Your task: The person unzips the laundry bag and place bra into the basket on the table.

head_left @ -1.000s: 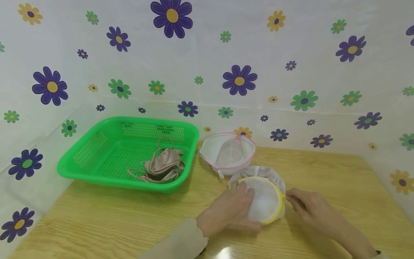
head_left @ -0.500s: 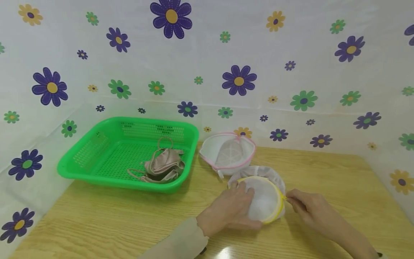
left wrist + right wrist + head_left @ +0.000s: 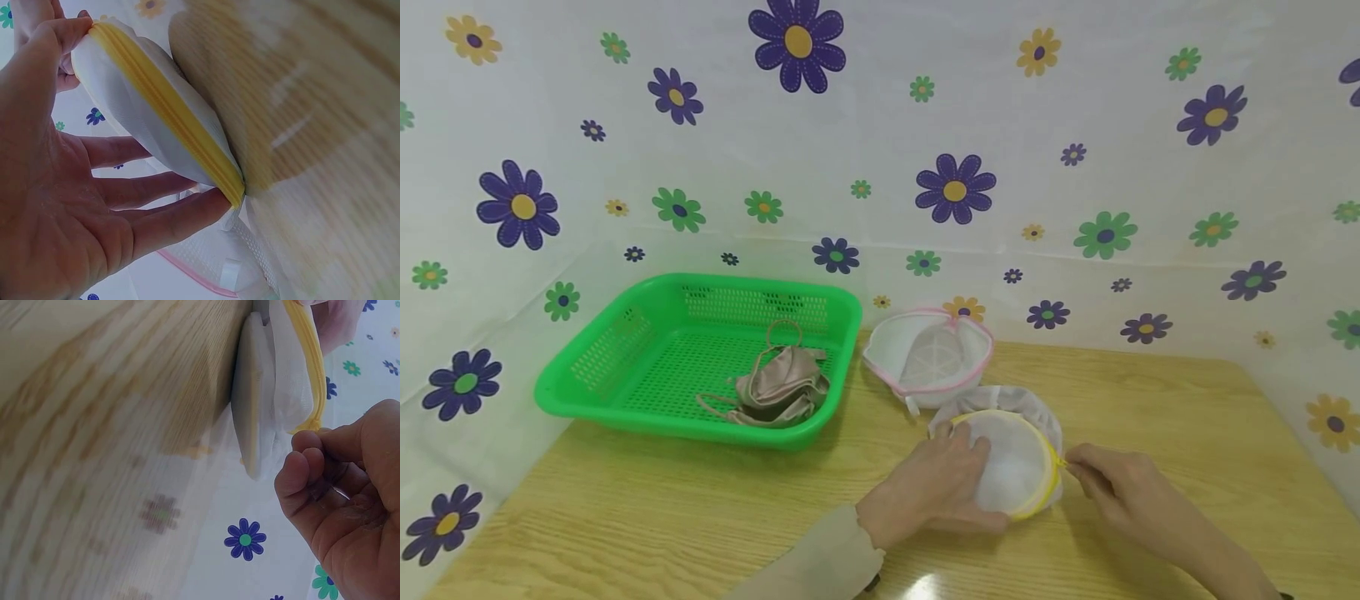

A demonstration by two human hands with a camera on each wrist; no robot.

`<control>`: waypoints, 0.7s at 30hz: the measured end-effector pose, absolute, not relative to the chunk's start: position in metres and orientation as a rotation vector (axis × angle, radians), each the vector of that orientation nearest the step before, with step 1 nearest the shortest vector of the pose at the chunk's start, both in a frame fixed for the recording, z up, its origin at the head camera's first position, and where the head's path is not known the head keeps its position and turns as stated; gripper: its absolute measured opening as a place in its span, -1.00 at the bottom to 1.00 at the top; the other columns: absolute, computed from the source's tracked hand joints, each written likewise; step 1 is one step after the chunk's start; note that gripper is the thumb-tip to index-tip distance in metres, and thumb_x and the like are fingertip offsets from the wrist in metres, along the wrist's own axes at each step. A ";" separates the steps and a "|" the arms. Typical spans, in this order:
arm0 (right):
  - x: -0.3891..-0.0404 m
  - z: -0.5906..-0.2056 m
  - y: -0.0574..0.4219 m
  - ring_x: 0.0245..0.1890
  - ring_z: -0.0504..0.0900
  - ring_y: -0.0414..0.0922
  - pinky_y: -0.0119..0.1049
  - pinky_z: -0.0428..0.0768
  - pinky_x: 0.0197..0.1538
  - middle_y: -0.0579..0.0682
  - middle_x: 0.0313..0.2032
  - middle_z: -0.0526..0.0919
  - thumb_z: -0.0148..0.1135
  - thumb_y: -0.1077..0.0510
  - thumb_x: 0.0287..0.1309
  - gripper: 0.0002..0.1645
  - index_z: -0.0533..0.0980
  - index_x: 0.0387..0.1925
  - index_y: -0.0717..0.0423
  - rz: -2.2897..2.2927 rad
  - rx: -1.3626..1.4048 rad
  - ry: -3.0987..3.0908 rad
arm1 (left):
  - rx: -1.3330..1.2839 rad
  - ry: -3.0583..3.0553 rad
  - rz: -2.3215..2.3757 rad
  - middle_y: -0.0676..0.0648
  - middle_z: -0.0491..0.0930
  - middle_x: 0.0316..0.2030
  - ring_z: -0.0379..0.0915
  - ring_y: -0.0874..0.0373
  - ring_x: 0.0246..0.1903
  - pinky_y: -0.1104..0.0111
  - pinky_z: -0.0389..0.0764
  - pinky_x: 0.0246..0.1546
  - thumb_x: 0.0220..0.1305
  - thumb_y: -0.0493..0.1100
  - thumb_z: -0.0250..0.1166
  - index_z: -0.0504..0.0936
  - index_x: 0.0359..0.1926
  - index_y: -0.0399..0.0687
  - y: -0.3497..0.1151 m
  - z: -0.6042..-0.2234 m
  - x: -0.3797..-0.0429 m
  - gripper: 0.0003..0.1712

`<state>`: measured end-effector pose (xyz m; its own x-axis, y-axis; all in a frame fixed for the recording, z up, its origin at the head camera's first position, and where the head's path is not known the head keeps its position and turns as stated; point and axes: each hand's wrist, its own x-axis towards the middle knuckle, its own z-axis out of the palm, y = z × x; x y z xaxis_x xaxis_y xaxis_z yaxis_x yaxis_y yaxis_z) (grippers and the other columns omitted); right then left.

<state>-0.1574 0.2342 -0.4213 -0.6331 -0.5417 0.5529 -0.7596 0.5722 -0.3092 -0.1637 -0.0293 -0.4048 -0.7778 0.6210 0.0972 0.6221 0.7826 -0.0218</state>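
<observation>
A round white mesh laundry bag (image 3: 1011,462) with a yellow zip (image 3: 169,115) lies on the table, right of centre. My left hand (image 3: 928,483) spreads across its left side. In the left wrist view, the thumb rests at one end of the zip and the fingers reach along the bag to the other end, holding it. My right hand (image 3: 1138,496) pinches the zip's end at the bag's right edge, between thumb and forefinger (image 3: 306,439). The fingertips cover the pull itself. Greyish-white mesh of the bag bulges out behind the zipped rim.
Behind the bag, another white mesh laundry bag (image 3: 887,346) with pink trim stands unzipped, its flap open. To the left, a green plastic basket (image 3: 647,429) holds a beige satin garment (image 3: 782,383) with thin straps. A flowered sheet (image 3: 880,150) hangs behind the wooden table (image 3: 700,508).
My right hand has shifted slightly toward the near side with the zip's end. The left hand stays in place on the bag.
</observation>
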 end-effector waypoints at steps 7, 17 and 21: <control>-0.155 -0.420 0.234 -0.52 0.27 -0.56 -0.68 0.31 -0.49 -0.27 -0.50 0.57 0.35 0.56 0.01 -0.61 0.63 -0.23 0.07 0.752 1.035 -2.445 | -0.983 -2.860 -0.003 -0.06 0.57 -0.19 0.46 0.09 -0.22 0.44 0.58 -0.45 0.02 0.53 0.28 0.55 -0.09 -0.06 -0.028 -0.406 -0.164 -0.20; -0.154 -0.421 0.233 -0.53 0.25 -0.56 -0.69 0.30 -0.50 -0.29 -0.53 0.52 0.36 0.56 0.01 -0.61 0.63 -0.22 0.07 0.737 1.041 -2.420 | -0.966 -2.903 -0.022 -0.08 0.56 -0.14 0.48 0.05 -0.18 0.41 0.61 -0.40 0.02 0.53 0.28 0.55 -0.06 -0.07 -0.027 -0.406 -0.164 -0.18; -0.153 -0.421 0.233 -0.53 0.25 -0.56 -0.69 0.29 -0.50 -0.30 -0.54 0.51 0.36 0.55 0.02 -0.62 0.63 -0.22 0.06 0.738 1.028 -2.434 | -0.966 -2.911 -0.027 -0.09 0.57 -0.13 0.48 0.05 -0.17 0.41 0.62 -0.39 0.02 0.52 0.28 0.55 -0.05 -0.08 -0.026 -0.405 -0.164 -0.18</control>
